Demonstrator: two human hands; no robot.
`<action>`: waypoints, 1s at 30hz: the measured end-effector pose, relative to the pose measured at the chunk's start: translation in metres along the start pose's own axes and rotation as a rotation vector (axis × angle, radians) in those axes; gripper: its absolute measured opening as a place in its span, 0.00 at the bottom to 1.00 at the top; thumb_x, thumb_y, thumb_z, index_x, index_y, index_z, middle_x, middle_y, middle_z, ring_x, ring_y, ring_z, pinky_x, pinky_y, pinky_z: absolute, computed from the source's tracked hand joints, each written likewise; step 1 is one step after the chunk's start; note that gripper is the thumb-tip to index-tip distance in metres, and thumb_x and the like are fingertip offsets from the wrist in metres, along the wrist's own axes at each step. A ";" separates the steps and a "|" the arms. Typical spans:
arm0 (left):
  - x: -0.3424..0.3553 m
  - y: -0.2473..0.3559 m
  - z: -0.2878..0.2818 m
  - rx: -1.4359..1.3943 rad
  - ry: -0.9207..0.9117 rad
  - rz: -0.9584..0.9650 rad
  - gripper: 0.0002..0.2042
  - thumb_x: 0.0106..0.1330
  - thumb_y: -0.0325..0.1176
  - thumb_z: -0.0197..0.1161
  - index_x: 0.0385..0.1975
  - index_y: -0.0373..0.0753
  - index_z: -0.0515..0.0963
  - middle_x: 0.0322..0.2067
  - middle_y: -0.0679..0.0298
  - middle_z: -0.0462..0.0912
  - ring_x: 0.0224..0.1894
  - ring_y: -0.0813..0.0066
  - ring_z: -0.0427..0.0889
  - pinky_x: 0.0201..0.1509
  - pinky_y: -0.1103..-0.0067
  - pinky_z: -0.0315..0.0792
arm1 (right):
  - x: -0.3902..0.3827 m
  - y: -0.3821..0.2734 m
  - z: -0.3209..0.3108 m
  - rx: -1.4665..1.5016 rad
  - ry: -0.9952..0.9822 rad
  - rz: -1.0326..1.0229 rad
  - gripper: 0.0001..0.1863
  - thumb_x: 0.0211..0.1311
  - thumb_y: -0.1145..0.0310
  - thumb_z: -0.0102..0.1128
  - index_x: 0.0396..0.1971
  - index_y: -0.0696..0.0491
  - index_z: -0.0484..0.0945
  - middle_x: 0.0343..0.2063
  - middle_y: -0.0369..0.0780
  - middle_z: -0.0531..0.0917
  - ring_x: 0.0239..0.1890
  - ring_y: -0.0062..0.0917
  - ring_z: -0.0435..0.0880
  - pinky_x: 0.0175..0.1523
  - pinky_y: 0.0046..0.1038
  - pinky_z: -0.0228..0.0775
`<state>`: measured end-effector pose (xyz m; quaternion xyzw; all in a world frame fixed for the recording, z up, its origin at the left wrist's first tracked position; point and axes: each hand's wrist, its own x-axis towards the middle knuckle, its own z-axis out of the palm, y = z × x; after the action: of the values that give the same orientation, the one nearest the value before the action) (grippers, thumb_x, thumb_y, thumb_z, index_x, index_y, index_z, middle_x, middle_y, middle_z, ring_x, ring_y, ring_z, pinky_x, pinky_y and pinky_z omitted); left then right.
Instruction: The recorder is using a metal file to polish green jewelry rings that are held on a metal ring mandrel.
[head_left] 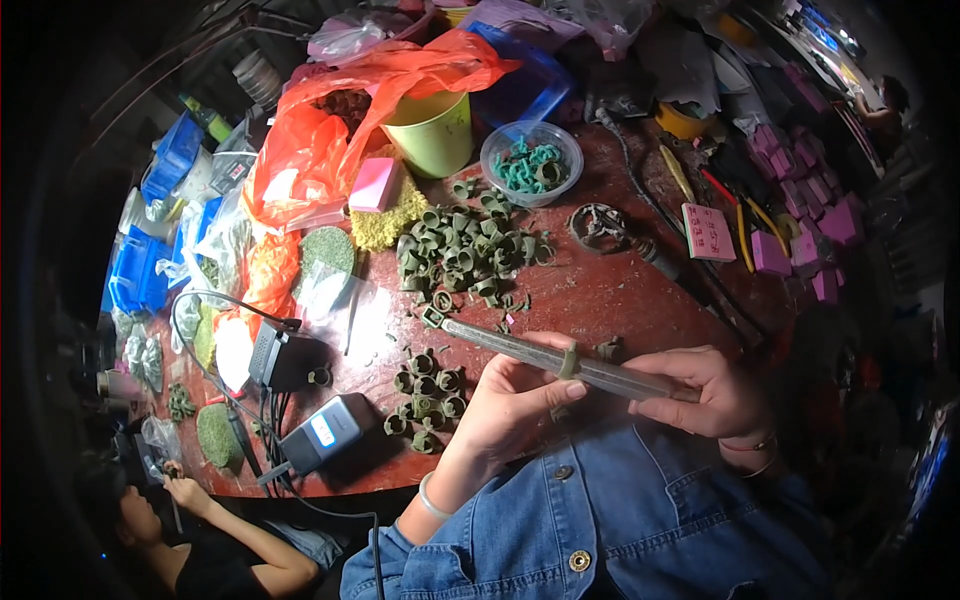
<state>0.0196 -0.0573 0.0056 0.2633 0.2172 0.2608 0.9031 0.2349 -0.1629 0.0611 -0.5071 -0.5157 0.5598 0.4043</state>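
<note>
A long tapered grey ring mandrel (490, 341) lies across in front of my body, its narrow end pointing to the far left. Around its middle sits a dark green ring (569, 362), which looks like wax. My left hand (515, 392) is closed at the ring, thumb against its lower side and fingers behind the mandrel. My right hand (700, 388) grips the mandrel's thick end. Beyond the narrow tip is a large heap of similar green rings (455, 250). A smaller group of green rings (425, 400) lies left of my left hand.
A clear bowl (493, 172) of teal pieces and a yellow-green cup (440, 140) stand behind the heap. At left are two black power adapters (328, 433) with cables. Pliers (745, 235) and pink blocks (790, 250) lie far right. Another person (190, 545) works at lower left.
</note>
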 end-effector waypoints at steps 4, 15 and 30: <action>0.001 -0.003 -0.004 0.005 -0.062 0.007 0.20 0.58 0.13 0.64 0.50 0.35 0.74 0.44 0.61 0.82 0.47 0.73 0.81 0.55 0.76 0.76 | 0.000 0.000 0.001 -0.064 0.017 -0.054 0.19 0.60 0.79 0.62 0.52 0.66 0.74 0.36 0.37 0.81 0.33 0.10 0.77 0.34 0.13 0.67; -0.001 0.002 -0.005 -0.011 -0.028 0.037 0.18 0.58 0.20 0.67 0.49 0.32 0.74 0.43 0.55 0.82 0.46 0.67 0.83 0.56 0.72 0.76 | 0.000 0.000 0.000 -0.037 0.020 -0.001 0.19 0.60 0.78 0.63 0.51 0.66 0.75 0.34 0.36 0.81 0.33 0.10 0.77 0.35 0.13 0.67; -0.003 0.005 -0.003 -0.013 -0.016 0.065 0.19 0.58 0.18 0.65 0.50 0.31 0.74 0.43 0.55 0.82 0.46 0.67 0.83 0.54 0.72 0.78 | 0.000 -0.013 0.000 0.116 -0.004 0.120 0.19 0.61 0.79 0.61 0.52 0.67 0.73 0.39 0.39 0.82 0.40 0.13 0.79 0.44 0.15 0.72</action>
<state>0.0143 -0.0542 0.0071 0.2664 0.1999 0.2893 0.8975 0.2337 -0.1615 0.0738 -0.5117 -0.4518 0.6132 0.3976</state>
